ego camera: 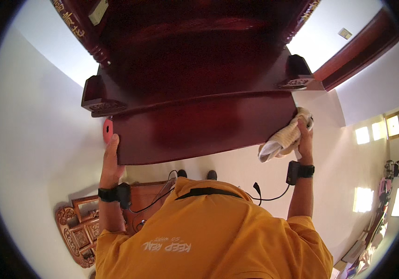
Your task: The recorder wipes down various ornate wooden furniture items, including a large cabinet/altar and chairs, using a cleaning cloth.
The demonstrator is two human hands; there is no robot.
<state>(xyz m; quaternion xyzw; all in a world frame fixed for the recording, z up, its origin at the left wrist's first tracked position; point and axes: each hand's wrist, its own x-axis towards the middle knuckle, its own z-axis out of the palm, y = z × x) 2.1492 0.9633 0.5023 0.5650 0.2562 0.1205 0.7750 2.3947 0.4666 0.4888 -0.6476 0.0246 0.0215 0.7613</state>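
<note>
A dark red lacquered wooden board (203,129), perhaps a drawer or a pull-out shelf, juts out in front of me from a tall dark red wooden cabinet (192,73). At its left end, my left hand (111,160) has the thumb up along the edge; its fingers are hidden below. My right hand (305,141) grips a crumpled beige cloth (286,137) against the board's right end. Black bands with small boxes and cables are on both wrists. A round red object (107,130) shows just beyond my left thumb.
Carved corner blocks (103,104) and turned posts with gold characters flank the cabinet. A carved wooden chair or bench (80,230) stands lower left. Black cables hang at my waist, one with a plug (256,187). Various items lie along the far right wall.
</note>
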